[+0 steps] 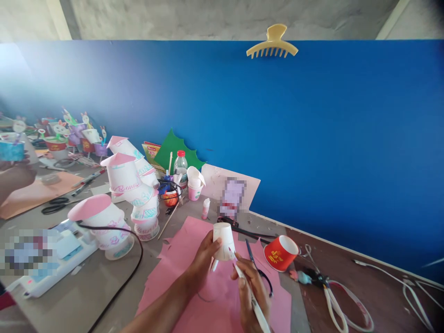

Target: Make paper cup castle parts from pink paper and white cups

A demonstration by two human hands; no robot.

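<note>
My left hand (pixel 204 256) is wrapped around a white paper cup (pixel 224 238), which it holds upside down above a sheet of pink paper (pixel 166 282). Between the fingers of my right hand (pixel 253 286) is a white marker pen (pixel 255 307), its tip at the cup's lower side. Faint drawn lines show on the cup near that tip. Dark-handled scissors (pixel 250 252) lie on the paper beside my right hand, partly hidden by it. Close by on the right, a red paper cup (pixel 280 253) with yellow lettering lies tilted.
Stacked, decorated white cups with pink tops (pixel 121 171) stand at left, near a white power strip (pixel 62 266) and a black cable (pixel 138 245). A clear bottle (pixel 181 164) is behind. White cords (pixel 335 305) lie at right. Another person's hand (pixel 17 175) holds a blue cup (pixel 12 150).
</note>
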